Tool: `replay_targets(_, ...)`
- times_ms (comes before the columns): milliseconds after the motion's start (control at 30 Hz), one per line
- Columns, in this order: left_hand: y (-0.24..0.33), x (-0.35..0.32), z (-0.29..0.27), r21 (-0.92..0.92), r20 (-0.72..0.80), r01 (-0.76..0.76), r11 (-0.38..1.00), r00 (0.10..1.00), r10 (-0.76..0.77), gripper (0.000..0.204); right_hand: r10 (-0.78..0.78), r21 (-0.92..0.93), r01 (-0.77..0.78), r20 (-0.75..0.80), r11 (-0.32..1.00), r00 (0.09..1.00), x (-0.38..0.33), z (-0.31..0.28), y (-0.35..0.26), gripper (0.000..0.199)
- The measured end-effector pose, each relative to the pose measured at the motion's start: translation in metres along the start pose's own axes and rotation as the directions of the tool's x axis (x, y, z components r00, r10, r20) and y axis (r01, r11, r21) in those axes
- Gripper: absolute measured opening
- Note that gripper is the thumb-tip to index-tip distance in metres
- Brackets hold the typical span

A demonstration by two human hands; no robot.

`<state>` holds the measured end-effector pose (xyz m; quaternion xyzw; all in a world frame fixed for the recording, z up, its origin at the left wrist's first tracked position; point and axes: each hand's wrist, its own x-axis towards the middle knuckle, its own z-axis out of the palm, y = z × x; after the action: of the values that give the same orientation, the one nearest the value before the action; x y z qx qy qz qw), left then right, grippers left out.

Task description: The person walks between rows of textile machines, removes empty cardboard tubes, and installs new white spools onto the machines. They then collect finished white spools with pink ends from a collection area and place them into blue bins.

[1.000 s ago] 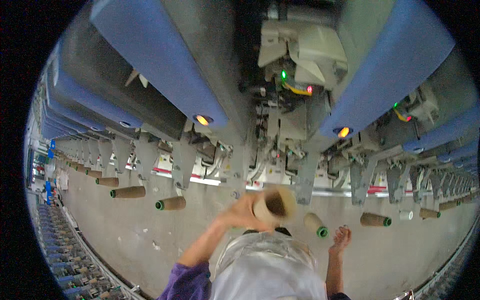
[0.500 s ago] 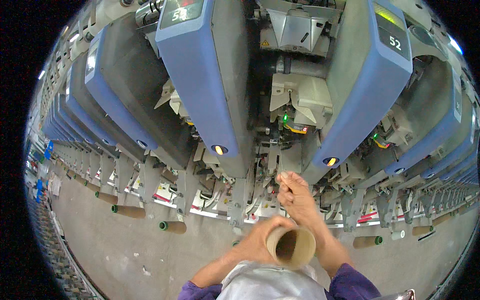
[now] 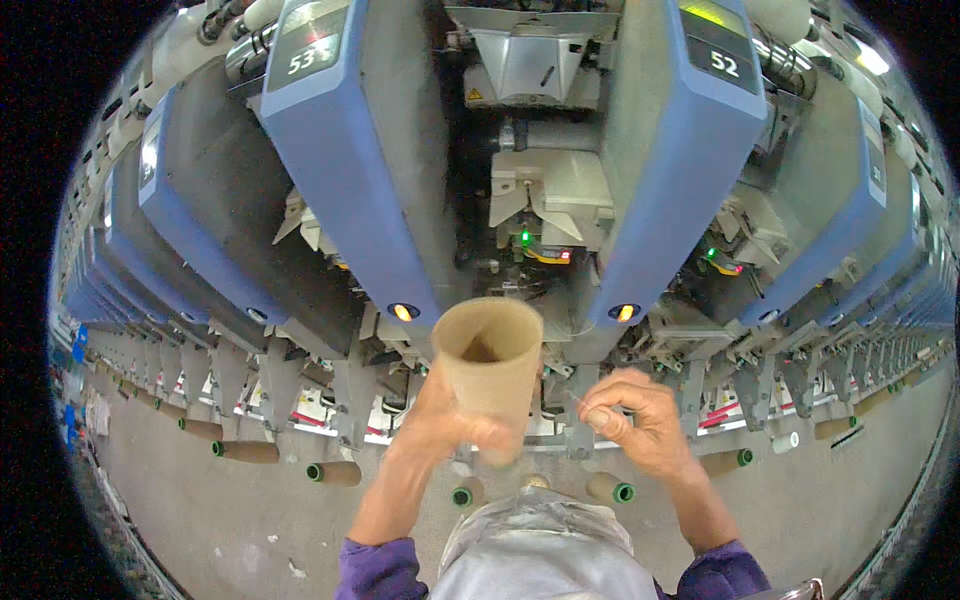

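Observation:
My left hand is wrapped round a brown cardboard yarn cone and holds it up in front of the machine. Its wide, hollow end faces up toward me. To the right of the cone, my right hand is closed in a pinch, thumb against fingers. A thin pale thread shows faintly at its fingertips, too fine to trace far. Behind the cone stands a winding unit with a small green light, between two blue-fronted housings; the cone hides part of its lower section.
The blue housing on the left and the one on the right jut toward me, each with a lit orange button. More units run along both sides. Several brown cones with green ends, such as one cone, are low down near the grey floor.
The cone has risen in my left hand, away from my body toward the machine. My right hand has moved right and slightly down, apart from the left. The view has shifted a little.

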<state>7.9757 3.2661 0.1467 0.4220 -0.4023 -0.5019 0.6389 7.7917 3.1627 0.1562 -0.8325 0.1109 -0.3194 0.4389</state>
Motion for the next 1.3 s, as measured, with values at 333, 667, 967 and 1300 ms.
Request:
replay_targets(333, -0.027, 0.059, 0.011, 0.923, 0.154, -0.376, 0.088, 0.566, 0.810, 0.073, 0.184, -0.773, 0.051, 0.213, 0.632, 0.959, 0.051, -0.078, -0.061, 0.003)
replay_targets(667, 0.074, 0.059, 0.027, 0.337, 0.211, -0.260, 0.905, 0.958, 0.196, 0.078, -0.195, -0.440, 0.084, -0.212, 0.894, 0.958, 0.114, -0.108, -0.057, 0.023)
replay_targets(967, 0.263, 0.254, 0.000, 0.846, 0.520, -0.171, -0.505, 0.474, 0.711, 0.075, -0.765, -0.949, 0.004, 0.258, -0.316, 0.590, 0.318, -0.226, -0.154, 0.019)
replay_targets(1300, 0.301, 0.304, -0.024, 0.816, 0.567, -0.287, -0.503, 0.570, 0.595, 0.077, -0.480, -0.805, -0.378, -0.134, -0.457, 0.867, 0.440, -0.266, -0.173, 0.018)
